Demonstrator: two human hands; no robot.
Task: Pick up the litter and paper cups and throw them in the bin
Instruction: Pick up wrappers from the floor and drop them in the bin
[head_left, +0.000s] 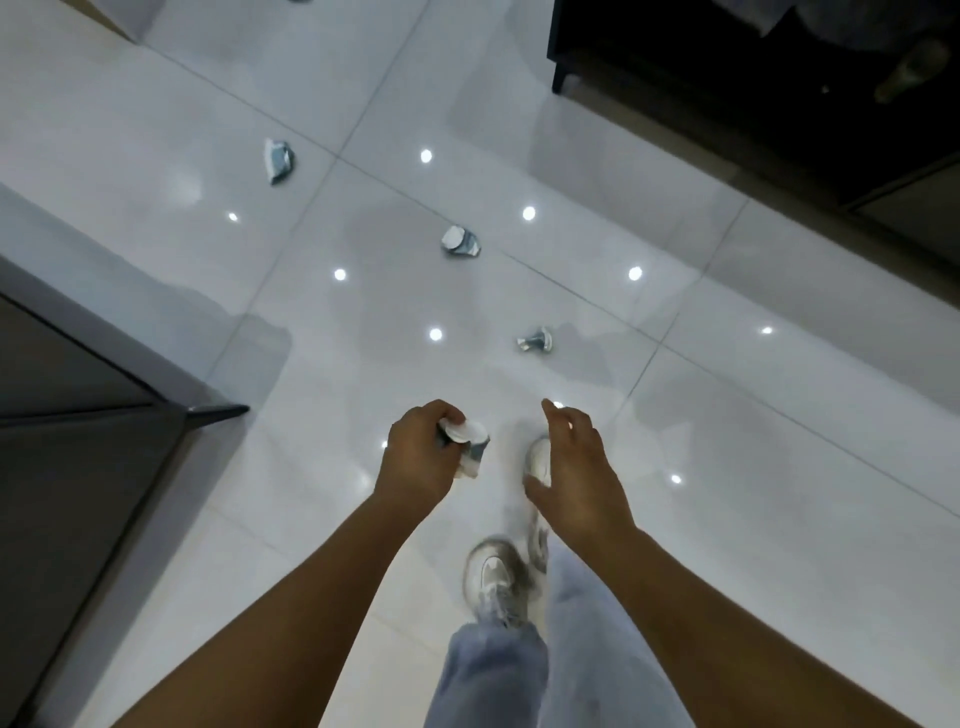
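Observation:
My left hand (415, 457) grips a crushed grey-and-white paper cup (467, 447) above the floor. My right hand (571, 467) hangs beside it with loose, relaxed fingers and holds nothing. Three more crushed paper cups lie on the glossy white tiles ahead: the nearest one (535, 340) just beyond my right hand, a second one (460, 241) further off in the middle, and a third one (279, 160) far to the left. No bin is in view.
A grey cabinet or counter corner (104, 415) juts in from the left. Dark furniture on a black leg (561, 78) stands at the top right. My white shoes (493, 571) and jeans are below my hands. Ceiling lights reflect off the tiles.

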